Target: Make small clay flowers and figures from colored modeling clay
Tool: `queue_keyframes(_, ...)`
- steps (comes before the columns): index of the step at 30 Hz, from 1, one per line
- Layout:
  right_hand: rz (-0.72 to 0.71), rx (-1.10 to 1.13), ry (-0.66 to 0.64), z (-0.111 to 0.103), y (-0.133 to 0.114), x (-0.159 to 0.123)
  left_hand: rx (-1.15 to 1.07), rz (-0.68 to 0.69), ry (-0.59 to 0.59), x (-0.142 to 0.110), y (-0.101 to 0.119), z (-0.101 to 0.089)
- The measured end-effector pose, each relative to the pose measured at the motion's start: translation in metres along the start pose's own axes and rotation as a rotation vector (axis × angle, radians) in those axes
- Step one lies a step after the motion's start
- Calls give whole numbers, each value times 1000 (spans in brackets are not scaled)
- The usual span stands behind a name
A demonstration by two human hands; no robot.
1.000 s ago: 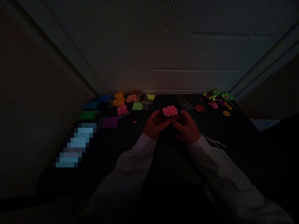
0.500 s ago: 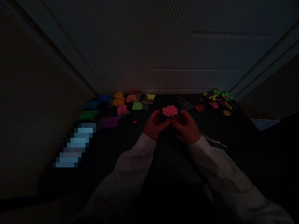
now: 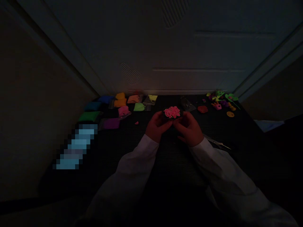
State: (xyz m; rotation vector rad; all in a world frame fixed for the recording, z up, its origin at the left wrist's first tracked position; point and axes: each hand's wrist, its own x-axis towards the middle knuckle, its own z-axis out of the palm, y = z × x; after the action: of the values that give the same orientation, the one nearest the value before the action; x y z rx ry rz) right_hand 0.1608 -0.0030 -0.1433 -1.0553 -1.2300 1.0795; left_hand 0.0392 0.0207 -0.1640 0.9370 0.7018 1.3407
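In the dim light a pink clay flower cluster with a dark rim or base is held over the middle of the dark table. My left hand grips it from the left, thumb at the front. From the other side my right hand closes on it, its thumb close to the left one. The underside of the cluster and most of the fingertips are hidden. Scissors lie just right of my right wrist. A small pink clay bit rests on the table left of my left hand.
Bagged clay packs, among them green, purple and orange, line the table's back left. A blurred bright panel lies at left. Back right are a red clay lump, a yellow disc and several clay figures. A pale door stands behind.
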Motion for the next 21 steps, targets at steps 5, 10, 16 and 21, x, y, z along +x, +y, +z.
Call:
queue_keyframes(5, -5, -1, 4, 1, 1, 0, -21, -6, -13, -1, 1, 0)
queue_keyframes(10, -21, -51, -2, 0, 2, 0, 14, 7, 15, 0, 0, 0)
queue_keyframes(16, -49, -54, 5, 0, 3, 0, 24, 34, -3, 2, -5, -3)
queue_keyframes(21, -33, -21, 1, 0, 2, 0, 4, 48, -24, 3, -6, -3)
